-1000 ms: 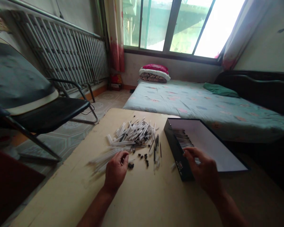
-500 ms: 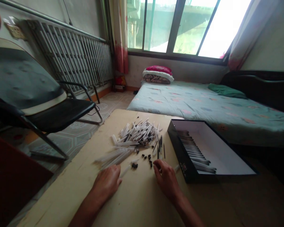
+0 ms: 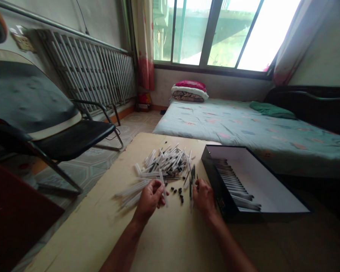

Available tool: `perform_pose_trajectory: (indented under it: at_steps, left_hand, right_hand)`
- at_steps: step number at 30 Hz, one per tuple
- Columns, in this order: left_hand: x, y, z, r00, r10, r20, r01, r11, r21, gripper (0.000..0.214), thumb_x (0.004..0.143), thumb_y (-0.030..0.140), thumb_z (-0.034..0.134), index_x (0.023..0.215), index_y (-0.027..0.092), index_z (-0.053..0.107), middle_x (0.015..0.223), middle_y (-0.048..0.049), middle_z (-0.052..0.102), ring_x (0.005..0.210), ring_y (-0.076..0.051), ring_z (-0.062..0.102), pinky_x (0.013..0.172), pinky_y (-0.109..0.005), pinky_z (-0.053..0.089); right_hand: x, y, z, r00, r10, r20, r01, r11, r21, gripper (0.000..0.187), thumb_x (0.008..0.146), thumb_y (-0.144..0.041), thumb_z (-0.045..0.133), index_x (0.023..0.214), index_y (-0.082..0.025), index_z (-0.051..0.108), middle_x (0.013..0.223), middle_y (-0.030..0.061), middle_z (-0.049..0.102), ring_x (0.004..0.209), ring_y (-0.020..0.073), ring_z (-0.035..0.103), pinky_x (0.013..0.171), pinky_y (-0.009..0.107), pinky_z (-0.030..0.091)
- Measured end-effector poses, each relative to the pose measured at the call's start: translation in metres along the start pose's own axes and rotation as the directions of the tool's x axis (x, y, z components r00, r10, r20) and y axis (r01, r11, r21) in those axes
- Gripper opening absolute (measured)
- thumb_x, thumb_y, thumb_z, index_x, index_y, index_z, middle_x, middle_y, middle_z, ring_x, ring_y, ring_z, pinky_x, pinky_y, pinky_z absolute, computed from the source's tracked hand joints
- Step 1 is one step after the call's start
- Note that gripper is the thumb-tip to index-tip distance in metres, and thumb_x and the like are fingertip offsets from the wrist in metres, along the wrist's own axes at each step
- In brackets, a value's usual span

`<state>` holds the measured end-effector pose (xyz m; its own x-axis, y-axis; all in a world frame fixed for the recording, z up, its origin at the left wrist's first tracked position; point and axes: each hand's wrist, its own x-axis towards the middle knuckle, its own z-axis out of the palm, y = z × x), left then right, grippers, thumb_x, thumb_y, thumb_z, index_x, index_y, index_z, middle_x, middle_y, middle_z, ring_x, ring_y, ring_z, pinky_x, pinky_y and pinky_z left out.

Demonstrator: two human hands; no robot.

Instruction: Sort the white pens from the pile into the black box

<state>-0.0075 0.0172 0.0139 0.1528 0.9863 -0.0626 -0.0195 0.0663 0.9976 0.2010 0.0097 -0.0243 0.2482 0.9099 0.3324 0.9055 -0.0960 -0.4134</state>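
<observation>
My left hand (image 3: pixel 151 194) is closed around a translucent white pen barrel (image 3: pixel 162 183), held upright and slightly tilted above the table. To its right, my right hand (image 3: pixel 204 194) is low over the tabletop, fingers pinched at a thin dark pen refill (image 3: pixel 197 176); its fingertips are partly hidden. Several more dark refills (image 3: pixel 191 179) lie just left of those fingers. Small black pen caps or plugs (image 3: pixel 180 194) are scattered between the hands. Beyond them spreads a heap of white barrels and black parts (image 3: pixel 170 160), with longer clear tubes (image 3: pixel 130 192) beside my left wrist.
A black open box (image 3: pixel 274 181) with a white inside stands on the right of the table (image 3: pixel 73 230), a row of pens along its left side. Behind the table is a bed (image 3: pixel 215 121). A black folding chair (image 3: pixel 73 132) stands at the left.
My left hand has risen from the table and moved right, now with a pen barrel in it. My right hand has shifted right and slightly forward onto the refills.
</observation>
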Motion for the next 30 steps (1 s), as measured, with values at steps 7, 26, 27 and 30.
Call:
perform_pose_trajectory:
  at_steps: [7,26,27,30]
  left_hand:
    - [0.0,-0.021,0.004,0.985,0.013,-0.173,-0.068,0.946,-0.317,0.026,0.075,0.038,0.061,0.082,0.019,0.044,0.065,0.0019,0.065,0.039,-0.008,0.05,0.038,-0.02,0.038]
    - [0.007,-0.033,-0.002,0.983,0.021,-0.18,-0.091,0.917,-0.388,0.024,0.078,0.034,0.062,0.088,0.016,0.049,0.065,0.0015,0.065,0.046,-0.008,0.052,0.043,-0.019,0.041]
    - [0.007,-0.033,-0.002,0.985,0.016,-0.173,-0.087,0.907,-0.412,0.023,0.078,0.033,0.062,0.088,0.016,0.049,0.065,0.0013,0.065,0.047,-0.008,0.053,0.043,-0.019,0.041]
    - [0.008,-0.033,-0.004,0.989,-0.003,-0.15,-0.072,0.866,-0.494,0.022,0.077,0.032,0.063,0.086,0.016,0.05,0.065,0.0011,0.065,0.049,-0.008,0.054,0.044,-0.019,0.042]
  right_hand:
    - [0.024,-0.002,0.005,0.992,0.108,0.059,-0.102,0.989,-0.108,0.011,0.076,-0.012,0.052,0.083,-0.014,0.06,0.086,0.0119,0.065,0.083,0.0194,0.062,0.068,0.023,0.04]
    - [0.039,-0.013,-0.022,0.921,0.269,0.28,-0.206,0.95,-0.236,0.015,0.072,-0.024,0.059,0.072,-0.013,0.068,0.081,0.0177,0.07,0.072,0.0252,0.067,0.053,0.025,0.038]
    - [0.035,-0.017,-0.026,0.932,0.25,0.263,-0.193,0.955,-0.225,0.017,0.075,-0.025,0.056,0.075,-0.013,0.067,0.081,0.0166,0.069,0.072,0.0242,0.066,0.054,0.025,0.038]
    - [0.013,-0.033,-0.035,0.976,0.093,0.198,-0.087,0.995,-0.04,0.016,0.08,-0.024,0.048,0.081,-0.016,0.061,0.07,0.0077,0.066,0.064,0.0174,0.062,0.055,0.023,0.037]
